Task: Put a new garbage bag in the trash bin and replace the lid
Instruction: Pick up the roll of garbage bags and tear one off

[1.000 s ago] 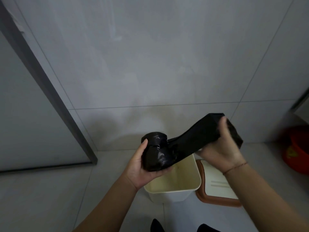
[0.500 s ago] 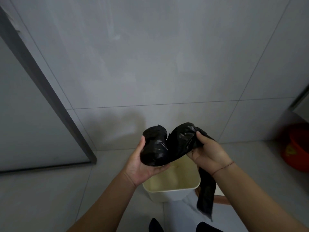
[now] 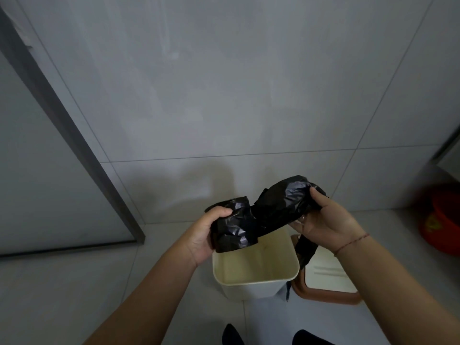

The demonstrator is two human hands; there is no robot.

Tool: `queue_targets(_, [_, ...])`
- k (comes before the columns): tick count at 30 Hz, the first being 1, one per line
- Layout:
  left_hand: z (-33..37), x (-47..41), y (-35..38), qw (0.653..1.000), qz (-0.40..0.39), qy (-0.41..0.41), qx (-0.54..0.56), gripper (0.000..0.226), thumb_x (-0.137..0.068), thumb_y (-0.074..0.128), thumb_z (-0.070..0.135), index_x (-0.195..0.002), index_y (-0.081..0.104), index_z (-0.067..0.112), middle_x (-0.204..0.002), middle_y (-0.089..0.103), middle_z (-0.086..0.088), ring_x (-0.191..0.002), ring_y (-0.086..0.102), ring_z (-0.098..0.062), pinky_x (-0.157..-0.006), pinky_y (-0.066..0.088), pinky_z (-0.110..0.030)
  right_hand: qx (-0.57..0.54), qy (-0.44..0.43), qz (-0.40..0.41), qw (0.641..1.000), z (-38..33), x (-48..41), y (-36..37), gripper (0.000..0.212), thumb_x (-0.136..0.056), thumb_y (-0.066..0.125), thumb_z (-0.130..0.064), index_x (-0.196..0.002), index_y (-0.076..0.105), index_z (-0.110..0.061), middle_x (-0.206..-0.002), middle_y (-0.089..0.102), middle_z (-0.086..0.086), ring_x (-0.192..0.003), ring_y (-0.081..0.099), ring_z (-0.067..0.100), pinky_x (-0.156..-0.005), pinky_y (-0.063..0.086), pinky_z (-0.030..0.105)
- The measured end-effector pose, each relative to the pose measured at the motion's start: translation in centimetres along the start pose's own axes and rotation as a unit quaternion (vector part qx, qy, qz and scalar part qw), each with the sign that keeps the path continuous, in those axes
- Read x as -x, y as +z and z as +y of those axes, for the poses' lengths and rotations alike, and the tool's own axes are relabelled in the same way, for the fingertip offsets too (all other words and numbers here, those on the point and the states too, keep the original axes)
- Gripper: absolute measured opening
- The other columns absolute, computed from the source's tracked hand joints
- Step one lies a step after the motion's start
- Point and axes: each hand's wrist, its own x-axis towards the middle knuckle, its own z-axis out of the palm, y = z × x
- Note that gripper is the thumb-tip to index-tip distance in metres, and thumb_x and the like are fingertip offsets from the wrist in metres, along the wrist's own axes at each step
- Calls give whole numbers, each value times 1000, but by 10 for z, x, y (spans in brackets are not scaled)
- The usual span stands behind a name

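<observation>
My left hand [image 3: 202, 235] grips a roll of black garbage bags [image 3: 232, 226] above the bin. My right hand [image 3: 328, 224] clutches the bunched black bag [image 3: 283, 200] pulled off that roll; the bag still joins the roll, and a tail of it hangs down below my right wrist. Under both hands stands the cream trash bin [image 3: 258, 288], with no lid on it and nothing inside. Its lid [image 3: 328, 282], cream with a brown rim, lies flat on the floor just right of the bin, partly hidden by my right forearm.
A grey tiled wall [image 3: 224, 95] rises right behind the bin. A dark metal door frame [image 3: 74, 145] slants down at the left. A red plastic basin [image 3: 443, 220] sits on the floor at the far right. My dark shoe tips [image 3: 231, 336] show at the bottom edge.
My right hand has gathered the stretched bag into a bunch and drawn it closer to the roll, then lifted slightly. The left hand turned the roll a little, its thumb now on top.
</observation>
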Motion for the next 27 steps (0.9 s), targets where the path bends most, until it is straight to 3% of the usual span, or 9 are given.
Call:
queue_targets(2, [5, 2, -4, 1000, 4, 3, 10, 21, -61, 68, 20, -78, 80, 17, -83, 78, -8, -74, 75, -23, -63, 60, -34, 126, 82, 12, 989, -4, 8, -10, 66, -85, 38, -64, -116, 60, -9, -111, 68, 12, -106, 60, 27, -90, 47, 46])
queue_targets(4, [10, 5, -9, 1000, 0, -4, 19, 21, -60, 66, 20, -75, 79, 14, -81, 77, -9, -72, 74, -25, -64, 60, -35, 349, 132, 36, 927, -8, 17, -19, 80, -72, 43, -76, -96, 66, -3, -93, 72, 16, -87, 66, 26, -77, 54, 36])
queue_targets(6, [15, 9, -12, 1000, -16, -11, 15, 26, -58, 65, 20, -79, 78, 11, -82, 77, -11, -72, 73, -26, -67, 60, -37, 572, 47, 80, 815, -9, 20, -22, 57, -70, 61, -62, -76, 63, -5, -70, 66, 13, -65, 60, 23, -63, 49, 29])
queue_targets(8, [19, 11, -10, 999, -46, -13, 1, 33, -53, 67, 19, -82, 78, 9, -83, 77, -13, -75, 73, -27, -69, 60, -37, 637, -167, 114, 744, -8, 12, -18, 30, -81, 64, -37, -79, 63, -7, -74, 61, 6, -70, 56, 19, -69, 46, 33])
queue_targets(10, [22, 13, -6, 996, -84, -16, -14, 40, -48, 70, 20, -85, 78, 7, -83, 76, -14, -75, 72, -27, -70, 59, -36, 609, -256, 24, 750, -4, 10, 0, 23, -89, 56, -27, -106, 63, -14, -103, 59, -6, -97, 52, 8, -84, 40, 19])
queue_targets(14, [30, 18, 4, 985, -172, -12, -21, 49, -50, 78, 27, -95, 76, 7, -89, 77, -12, -81, 73, -24, -71, 59, -33, 546, -125, -170, 810, 22, 4, 25, 38, -98, 37, -25, -131, 52, -15, -134, 55, -3, -125, 47, 8, -94, 35, 1])
queue_targets(17, [37, 23, 5, 976, -215, 3, -21, 46, -58, 73, 27, -100, 75, 7, -93, 77, -10, -86, 73, -23, -73, 58, -32, 452, -15, -166, 877, 34, 0, 23, 41, -94, 44, -37, -112, 66, -7, -116, 69, 12, -109, 64, 23, -98, 48, 29])
queue_targets(21, [38, 19, -7, 992, -127, 12, -21, 48, -44, 76, 19, -90, 76, 5, -84, 77, -15, -76, 73, -27, -67, 59, -36, 436, -74, -147, 885, 33, -1, 17, 27, -79, 62, -36, -65, 61, -13, -62, 60, 2, -57, 54, 11, -60, 42, 25])
queue_targets(27, [25, 13, -12, 999, -48, 1, -3, 37, -52, 66, 20, -84, 78, 7, -81, 77, -14, -73, 73, -27, -66, 59, -35, 387, -170, -101, 901, 38, -9, 15, 19, -86, 59, -6, -68, 56, -9, -66, 57, 8, -59, 53, 12, -62, 46, 21])
